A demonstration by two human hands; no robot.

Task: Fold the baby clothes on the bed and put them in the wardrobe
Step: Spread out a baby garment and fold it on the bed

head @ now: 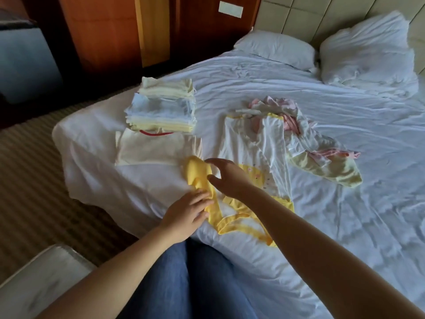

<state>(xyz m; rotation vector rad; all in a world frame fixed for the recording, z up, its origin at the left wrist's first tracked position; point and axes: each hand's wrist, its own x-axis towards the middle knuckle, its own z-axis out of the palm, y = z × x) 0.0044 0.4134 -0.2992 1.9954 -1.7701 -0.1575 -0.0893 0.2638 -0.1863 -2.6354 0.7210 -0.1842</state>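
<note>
The yellow baby garment lay rumpled on the near corner of the bed, straight in front of the person. Its yellow-edged lower part trailed toward the person's blue jeans. The left hand rested on the garment's near end with its fingers laid loosely over the cloth, pressing it to the sheet rather than clutching it. The right hand hovered just above the garment, fingers spread and gently curved, thumb apart, holding nothing.

Just beyond the garment lay a folded cream piece with a red edge. Behind that, touching it, stood a tall stack of folded clothes in pale yellow, white and light blue. To the right of the hands a white garment with yellow edging was stretched out flat. Its far end ran under a loose heap of pink and white clothes. A pale yellow-green piece sprawled at the near side of that heap.

Two white pillows sat at the far end against a padded headboard. Dark wood panelling rose beyond the bed's left side and carried a small white label, too small to read. A striped carpet covered the floor, and a pale cushioned seat showed at the lower left.
</note>
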